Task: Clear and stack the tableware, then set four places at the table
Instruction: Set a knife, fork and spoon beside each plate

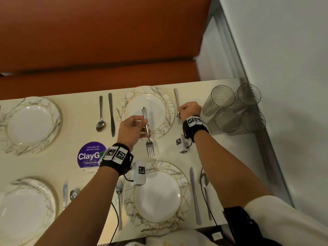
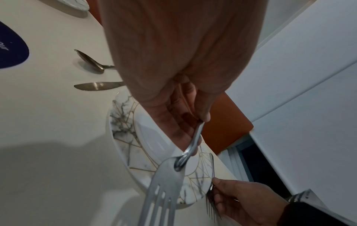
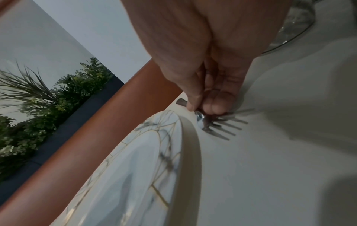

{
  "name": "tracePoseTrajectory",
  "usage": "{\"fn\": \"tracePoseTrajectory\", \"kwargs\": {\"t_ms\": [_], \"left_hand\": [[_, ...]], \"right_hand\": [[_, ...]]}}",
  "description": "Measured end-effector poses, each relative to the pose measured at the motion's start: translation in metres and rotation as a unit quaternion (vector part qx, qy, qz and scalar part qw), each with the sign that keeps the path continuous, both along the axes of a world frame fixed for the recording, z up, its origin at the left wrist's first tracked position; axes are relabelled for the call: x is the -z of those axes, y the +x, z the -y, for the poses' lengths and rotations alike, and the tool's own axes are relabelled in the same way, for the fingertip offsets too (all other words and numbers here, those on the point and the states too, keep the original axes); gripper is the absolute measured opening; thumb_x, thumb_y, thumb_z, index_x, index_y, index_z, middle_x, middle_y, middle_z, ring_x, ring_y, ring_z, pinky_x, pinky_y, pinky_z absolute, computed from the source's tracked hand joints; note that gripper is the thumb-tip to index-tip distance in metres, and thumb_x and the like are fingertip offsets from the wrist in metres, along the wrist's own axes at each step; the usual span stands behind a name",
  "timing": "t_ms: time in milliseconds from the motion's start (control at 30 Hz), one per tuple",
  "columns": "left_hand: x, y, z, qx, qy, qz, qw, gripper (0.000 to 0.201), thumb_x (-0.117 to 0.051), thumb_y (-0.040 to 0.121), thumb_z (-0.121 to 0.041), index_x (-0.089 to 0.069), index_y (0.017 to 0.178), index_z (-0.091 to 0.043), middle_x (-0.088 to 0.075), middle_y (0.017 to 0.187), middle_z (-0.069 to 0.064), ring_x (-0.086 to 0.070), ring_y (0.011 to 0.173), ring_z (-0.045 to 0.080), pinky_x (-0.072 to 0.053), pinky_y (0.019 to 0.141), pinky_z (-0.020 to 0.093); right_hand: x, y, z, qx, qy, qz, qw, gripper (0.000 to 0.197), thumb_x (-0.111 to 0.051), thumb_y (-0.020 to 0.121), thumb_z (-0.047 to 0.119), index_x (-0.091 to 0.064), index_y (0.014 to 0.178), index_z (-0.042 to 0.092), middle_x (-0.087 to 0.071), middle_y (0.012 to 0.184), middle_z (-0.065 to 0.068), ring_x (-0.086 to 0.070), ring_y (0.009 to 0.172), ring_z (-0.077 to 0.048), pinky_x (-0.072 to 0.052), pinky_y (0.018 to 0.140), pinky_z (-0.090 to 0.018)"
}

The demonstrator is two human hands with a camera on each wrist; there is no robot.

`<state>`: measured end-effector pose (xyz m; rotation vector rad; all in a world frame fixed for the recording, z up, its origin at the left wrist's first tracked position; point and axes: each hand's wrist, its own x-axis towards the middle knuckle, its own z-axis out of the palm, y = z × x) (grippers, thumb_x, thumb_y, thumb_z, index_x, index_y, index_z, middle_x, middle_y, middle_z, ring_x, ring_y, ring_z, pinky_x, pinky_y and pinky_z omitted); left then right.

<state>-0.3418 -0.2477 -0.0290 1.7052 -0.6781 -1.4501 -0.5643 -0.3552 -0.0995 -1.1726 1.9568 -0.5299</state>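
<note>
Steel fork (image 1: pixel 178 105), long axis running straight away from the right hand (image 1: pixel 189 110) that pinches its neck on the surface, just beside the far plate (image 1: pixel 166 103); left hand (image 1: pixel 132 129) grips a second fork (image 1: pixel 148 132) aloft.

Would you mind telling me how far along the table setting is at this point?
Done: four plates are laid; the near right plate has fork, knife and spoon. In hand: the right hand is pinching a fork beside the far right plate, and the left hand holds a spare fork. Left: both left plates show no fork, and the four glasses stay clustered by the wall.
</note>
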Motion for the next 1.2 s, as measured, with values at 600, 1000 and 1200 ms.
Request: {"fn": "tracePoseTrajectory", "kwargs": {"t_ms": [600, 1000, 1200], "left_hand": [[0.004, 0.007, -0.007, -0.004, 0.018, 0.01, 1.0, 0.011, -0.069, 0.096, -0.002, -0.073, 0.106, -0.002, -0.077, 0.088, 0.016, -0.075, 0.082, 0.03, -0.065, 0.075, 0.041], [-0.001, 0.039, -0.045, -0.044, -0.011, 0.013, 0.999, 0.011, -0.07, 0.095, 0.001, -0.072, 0.105, 0.0, -0.074, 0.086, 0.015, -0.071, 0.076, 0.023, -0.063, 0.068, 0.03], [-0.005, 0.1, -0.071, -0.06, -0.028, 0.016, 0.998, 0.005, -0.069, 0.097, -0.003, -0.072, 0.101, -0.004, -0.072, 0.082, 0.013, -0.069, 0.072, 0.021, -0.061, 0.065, 0.029]], "right_hand": [[-0.017, 0.007, -0.013, -0.013, -0.105, -0.044, 0.993, 0.015, -0.06, 0.091, 0.007, -0.071, 0.085, 0.016, -0.072, 0.084, -0.004, -0.071, 0.07, -0.017, -0.062, 0.063, -0.033], [-0.041, 0.093, -0.106, -0.162, -0.196, 0.073, 0.964, 0.013, -0.063, 0.092, 0.01, -0.074, 0.098, 0.013, -0.067, 0.083, 0.011, -0.059, 0.073, 0.005, -0.049, 0.072, -0.017], [-0.047, 0.163, -0.162, -0.226, -0.091, 0.127, 0.961, 0.014, -0.067, 0.093, 0.023, -0.074, 0.1, 0.014, -0.075, 0.089, 0.002, -0.069, 0.082, -0.011, -0.053, 0.079, -0.022]]}}
